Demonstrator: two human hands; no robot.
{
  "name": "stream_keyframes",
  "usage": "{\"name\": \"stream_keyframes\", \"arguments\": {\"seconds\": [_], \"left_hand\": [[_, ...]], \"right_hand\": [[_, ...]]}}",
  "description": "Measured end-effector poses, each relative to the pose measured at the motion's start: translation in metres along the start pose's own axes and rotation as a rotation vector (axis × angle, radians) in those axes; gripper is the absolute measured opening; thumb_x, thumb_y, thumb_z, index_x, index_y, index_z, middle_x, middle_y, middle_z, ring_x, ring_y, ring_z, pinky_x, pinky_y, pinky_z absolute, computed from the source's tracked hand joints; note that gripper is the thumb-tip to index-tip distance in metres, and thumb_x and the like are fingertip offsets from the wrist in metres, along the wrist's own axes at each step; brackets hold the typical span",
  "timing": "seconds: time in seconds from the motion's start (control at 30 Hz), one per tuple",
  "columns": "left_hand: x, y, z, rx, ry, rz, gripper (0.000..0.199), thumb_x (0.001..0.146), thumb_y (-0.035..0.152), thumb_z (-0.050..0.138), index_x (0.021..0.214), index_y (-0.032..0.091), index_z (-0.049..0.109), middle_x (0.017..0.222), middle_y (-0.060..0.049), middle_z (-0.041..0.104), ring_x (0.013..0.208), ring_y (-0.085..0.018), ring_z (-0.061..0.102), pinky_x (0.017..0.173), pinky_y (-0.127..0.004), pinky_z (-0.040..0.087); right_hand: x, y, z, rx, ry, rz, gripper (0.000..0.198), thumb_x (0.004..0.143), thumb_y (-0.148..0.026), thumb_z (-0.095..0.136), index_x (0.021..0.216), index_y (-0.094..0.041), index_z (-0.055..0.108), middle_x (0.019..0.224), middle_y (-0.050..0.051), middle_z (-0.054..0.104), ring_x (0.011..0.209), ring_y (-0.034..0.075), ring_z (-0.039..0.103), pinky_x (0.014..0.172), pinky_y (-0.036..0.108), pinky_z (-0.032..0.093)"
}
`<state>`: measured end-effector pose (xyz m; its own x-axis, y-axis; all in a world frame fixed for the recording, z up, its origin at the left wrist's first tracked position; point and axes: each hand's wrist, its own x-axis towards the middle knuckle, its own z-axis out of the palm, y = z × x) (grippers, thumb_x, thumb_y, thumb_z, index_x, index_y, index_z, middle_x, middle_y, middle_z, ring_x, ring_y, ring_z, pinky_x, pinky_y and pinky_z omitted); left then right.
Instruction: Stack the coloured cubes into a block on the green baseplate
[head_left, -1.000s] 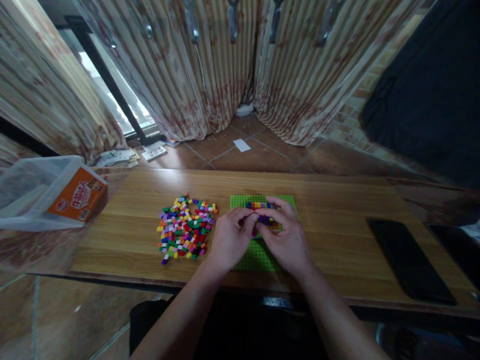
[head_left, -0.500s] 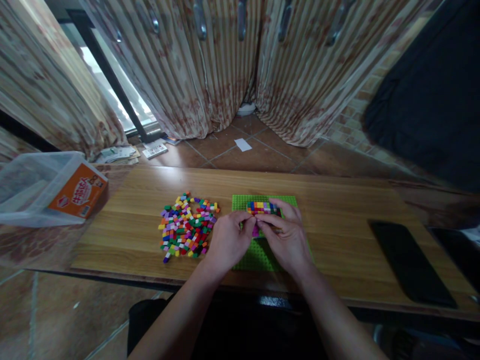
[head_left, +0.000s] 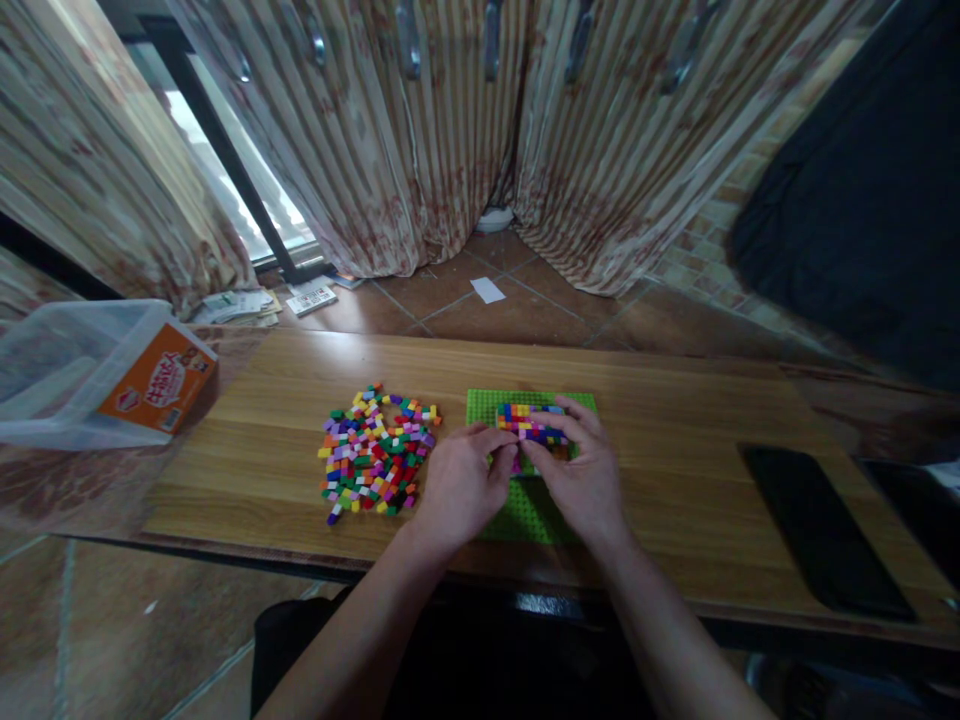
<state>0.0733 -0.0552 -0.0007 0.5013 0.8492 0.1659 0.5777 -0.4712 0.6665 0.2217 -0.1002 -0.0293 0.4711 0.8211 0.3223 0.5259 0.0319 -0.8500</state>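
Observation:
A green studded baseplate (head_left: 529,515) lies on the table before me. On it stands a block of multicoloured toy bricks (head_left: 544,436), partly covered by my fingers. My left hand (head_left: 461,485) is at the block's left side, thumb and index finger pinched. Opposite it, my right hand (head_left: 585,470) reaches over the block, its thumb and index finger closed at nearly the same spot. Whatever is between the fingertips is too small and hidden to name. Magenta bricks show just under the fingers. A spread of loose toy bricks (head_left: 375,460) lies to the left of my left hand.
A clear plastic tub (head_left: 82,370) with an orange label lies on its side left of the wooden table (head_left: 247,450). A black flat case-like thing (head_left: 821,525) rests at the table's right. Curtains (head_left: 420,150) and papers (head_left: 487,290) on the floor are beyond the table.
My right hand's fingers have lifted and shifted slightly, showing more of the brick block's front rows. Both hands stay together at the block; the loose bricks look the same.

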Motion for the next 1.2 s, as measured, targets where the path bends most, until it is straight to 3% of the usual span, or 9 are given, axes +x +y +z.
{"name": "stream_keyframes", "arguments": {"seconds": [0.3, 0.9, 1.0, 1.2], "left_hand": [[-0.001, -0.001, 0.002, 0.055, -0.003, 0.038, 0.021, 0.093, 0.022, 0.054, 0.093, 0.024, 0.075, 0.087, -0.004, 0.072, 0.078, -0.017, 0.065, 0.072, -0.028, 0.049], [-0.002, 0.002, 0.003, 0.109, -0.006, 0.064, 0.021, 0.094, 0.022, 0.052, 0.096, 0.022, 0.073, 0.090, -0.004, 0.073, 0.085, -0.018, 0.067, 0.077, -0.029, 0.051], [0.001, -0.006, -0.007, 0.113, 0.030, 0.030, 0.021, 0.093, 0.022, 0.053, 0.095, 0.020, 0.074, 0.088, -0.005, 0.072, 0.082, -0.018, 0.066, 0.076, -0.028, 0.050], [0.007, -0.043, -0.050, 0.244, 0.039, -0.173, 0.015, 0.082, 0.016, 0.060, 0.085, 0.020, 0.074, 0.088, -0.004, 0.074, 0.082, -0.019, 0.068, 0.079, -0.029, 0.051]], "right_hand": [[0.003, 0.003, 0.003, 0.053, -0.032, 0.101, 0.036, 0.082, -0.044, 0.068, 0.111, -0.023, 0.069, 0.128, 0.012, 0.060, 0.122, 0.028, 0.055, 0.104, 0.050, 0.042], [0.005, 0.001, 0.010, 0.098, -0.001, 0.128, 0.034, 0.078, -0.036, 0.070, 0.107, -0.020, 0.070, 0.114, 0.011, 0.067, 0.108, 0.025, 0.061, 0.101, 0.047, 0.045], [0.005, 0.001, 0.009, 0.095, -0.013, 0.129, 0.035, 0.077, -0.037, 0.071, 0.108, -0.021, 0.070, 0.116, 0.010, 0.066, 0.110, 0.025, 0.061, 0.103, 0.047, 0.044], [0.005, 0.004, 0.005, 0.112, -0.051, 0.157, 0.038, 0.077, -0.043, 0.073, 0.110, -0.023, 0.071, 0.116, 0.009, 0.067, 0.105, 0.025, 0.063, 0.099, 0.047, 0.046]]}}
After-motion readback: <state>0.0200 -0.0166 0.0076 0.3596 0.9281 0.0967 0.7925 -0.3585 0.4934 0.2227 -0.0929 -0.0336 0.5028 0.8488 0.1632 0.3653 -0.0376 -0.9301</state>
